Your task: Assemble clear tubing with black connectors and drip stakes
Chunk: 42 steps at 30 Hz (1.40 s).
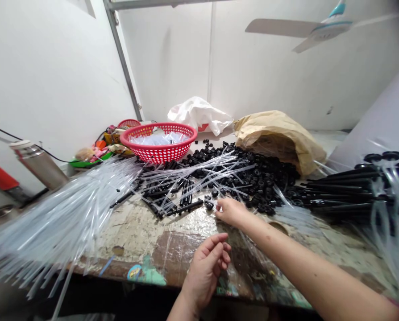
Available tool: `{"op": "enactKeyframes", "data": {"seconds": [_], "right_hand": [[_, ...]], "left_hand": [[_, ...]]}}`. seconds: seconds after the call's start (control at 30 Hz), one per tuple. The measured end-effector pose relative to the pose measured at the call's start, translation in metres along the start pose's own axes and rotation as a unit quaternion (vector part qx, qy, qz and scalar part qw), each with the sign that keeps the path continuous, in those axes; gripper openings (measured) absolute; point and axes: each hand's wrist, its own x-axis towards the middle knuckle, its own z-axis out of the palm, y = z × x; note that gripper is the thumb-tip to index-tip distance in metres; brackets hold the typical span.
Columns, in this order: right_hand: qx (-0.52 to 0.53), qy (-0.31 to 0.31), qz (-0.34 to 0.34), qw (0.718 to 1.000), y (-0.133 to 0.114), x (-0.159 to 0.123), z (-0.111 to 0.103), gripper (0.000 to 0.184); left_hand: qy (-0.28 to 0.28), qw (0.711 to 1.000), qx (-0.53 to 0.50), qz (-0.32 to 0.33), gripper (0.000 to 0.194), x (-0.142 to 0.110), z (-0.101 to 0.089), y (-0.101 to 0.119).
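The clear tubes [75,200] fan over the table's left side. The left hand [209,264], fingers loosely curled, appears to hold nothing; the right hand [231,211] reaches to the near edge of the small black parts [253,178], its grip unclear.

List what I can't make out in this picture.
All in the head view:
- Whether the right hand holds a small part: its curled fingers hide the grip.
- The depths of the paper bag: hidden by its folds and shadow.
- What is in the white bag: its own folds cover it.
- The full metal cup: cut off by the left edge.
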Motion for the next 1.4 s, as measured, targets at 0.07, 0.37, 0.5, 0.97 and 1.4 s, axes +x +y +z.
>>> {"op": "enactKeyframes", "data": {"seconds": [0.07,0.37,0.5,0.97,1.4], "right_hand": [[0.009,-0.005,-0.003,1.000,0.001,-0.005,-0.004,0.014],[0.076,-0.053,-0.044,0.995,0.000,-0.086,-0.031,0.016],[0.111,-0.058,-0.068,0.990,0.006,-0.114,-0.027,0.013],[0.287,0.186,0.068,0.937,0.099,-0.164,-0.072,0.037],[-0.094,0.143,-0.001,0.985,0.132,-0.139,-0.050,0.022]], "left_hand": [[0.006,1.000,-0.004,-0.003,0.027,0.000,0.001,0.000],[0.007,0.998,-0.041,0.037,0.039,0.001,0.000,-0.003],[-0.033,0.995,0.082,0.044,0.034,0.000,-0.005,-0.009],[0.033,0.997,-0.006,0.063,0.029,0.003,0.003,-0.003],[0.077,0.996,0.022,0.045,0.025,0.005,0.006,0.001]]}}
